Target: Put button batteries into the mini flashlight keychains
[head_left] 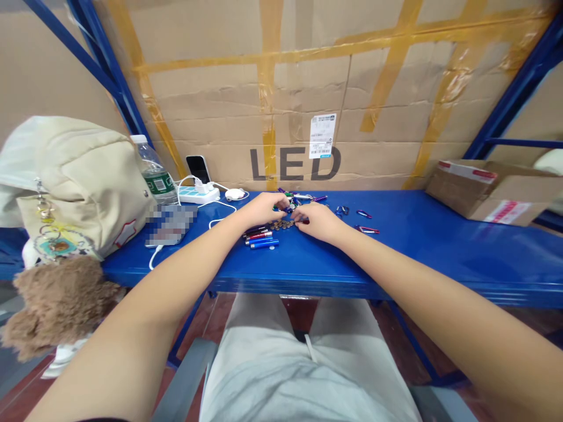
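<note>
My left hand [267, 208] is over the middle of the blue shelf, its fingers curled in a pinch. Something small and dark blue shows at those fingertips, too small to name. Close beside it, my right hand [317, 221] also has bent, closed fingers, and what they hold is hidden. Below and between the hands lies a heap of small round coin-like metal pieces [282, 225]. Several slim metal tubes like mini flashlights [263, 239], blue, red and dark, lie in a row under my left wrist. Behind the hands is a pile of similar coloured tubes [303, 197].
Right of my hands lie small carabiner-like clips [342, 210] and a few red and blue pieces [368, 230]. An open cardboard box [466, 196] stands far right. On the left are a backpack [88, 176], water bottle [155, 173], power strip [193, 194], cables and a phone [197, 168].
</note>
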The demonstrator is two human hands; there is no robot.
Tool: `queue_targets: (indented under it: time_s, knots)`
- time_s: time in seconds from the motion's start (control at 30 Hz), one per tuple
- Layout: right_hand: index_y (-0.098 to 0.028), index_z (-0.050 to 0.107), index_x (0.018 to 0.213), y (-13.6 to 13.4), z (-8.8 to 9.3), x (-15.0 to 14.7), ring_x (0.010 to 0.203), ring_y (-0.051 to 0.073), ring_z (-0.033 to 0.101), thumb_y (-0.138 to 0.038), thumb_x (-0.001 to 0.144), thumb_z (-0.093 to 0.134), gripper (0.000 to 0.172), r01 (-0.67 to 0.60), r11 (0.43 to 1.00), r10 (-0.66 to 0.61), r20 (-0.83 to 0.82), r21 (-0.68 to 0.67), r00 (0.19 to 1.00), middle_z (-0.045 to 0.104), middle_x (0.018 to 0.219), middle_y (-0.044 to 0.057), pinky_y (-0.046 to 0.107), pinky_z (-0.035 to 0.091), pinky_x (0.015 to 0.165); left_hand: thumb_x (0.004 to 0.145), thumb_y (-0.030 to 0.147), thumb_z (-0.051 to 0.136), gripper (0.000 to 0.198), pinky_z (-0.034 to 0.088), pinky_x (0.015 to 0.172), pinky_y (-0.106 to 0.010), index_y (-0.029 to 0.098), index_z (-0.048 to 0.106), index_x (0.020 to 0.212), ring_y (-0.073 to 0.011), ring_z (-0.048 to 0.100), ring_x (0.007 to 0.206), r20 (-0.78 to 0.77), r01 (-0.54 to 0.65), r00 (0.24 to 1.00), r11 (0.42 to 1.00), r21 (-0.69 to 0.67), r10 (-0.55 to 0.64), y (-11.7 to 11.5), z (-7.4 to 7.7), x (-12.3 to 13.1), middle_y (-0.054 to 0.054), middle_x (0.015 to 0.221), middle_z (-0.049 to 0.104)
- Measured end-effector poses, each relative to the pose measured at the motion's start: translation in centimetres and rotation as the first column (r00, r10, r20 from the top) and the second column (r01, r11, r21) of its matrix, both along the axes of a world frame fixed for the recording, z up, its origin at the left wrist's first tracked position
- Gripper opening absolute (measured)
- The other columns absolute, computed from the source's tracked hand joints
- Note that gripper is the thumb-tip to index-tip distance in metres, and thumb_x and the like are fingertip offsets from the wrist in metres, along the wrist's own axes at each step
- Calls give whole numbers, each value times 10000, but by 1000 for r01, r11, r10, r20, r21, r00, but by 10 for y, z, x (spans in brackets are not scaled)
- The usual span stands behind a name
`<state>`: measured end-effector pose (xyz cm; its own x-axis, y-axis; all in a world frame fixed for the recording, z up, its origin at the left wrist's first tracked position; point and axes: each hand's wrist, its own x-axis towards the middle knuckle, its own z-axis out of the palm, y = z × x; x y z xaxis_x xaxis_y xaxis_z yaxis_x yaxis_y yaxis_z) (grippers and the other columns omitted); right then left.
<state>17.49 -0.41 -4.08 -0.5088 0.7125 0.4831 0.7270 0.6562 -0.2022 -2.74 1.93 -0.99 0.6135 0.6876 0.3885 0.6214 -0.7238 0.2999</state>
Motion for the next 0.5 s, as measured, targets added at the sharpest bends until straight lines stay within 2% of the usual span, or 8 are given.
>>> queue_targets:
  time_s: [0.23,0.5]
  knots:
    - [-208,667,851,-11,14,2,872,236,637,-122,761,620,133,22,979,21,-204,204,979,735,894,47,361,486,788,762,151,641,127,477,784,-293,166,640,888,-173,644,857,-4,8,1000,1000,30,-8,0,-1,1,-25,910,705]
    - [-225,662,852,-14,17,1,903,234,624,-185,838,612,66,-100,931,168,-169,351,971,739,926,41,387,450,841,767,193,675,123,463,749,-271,170,641,883,-152,633,814,48,61,997,998,20,-62,-2,0,2,-21,881,707]
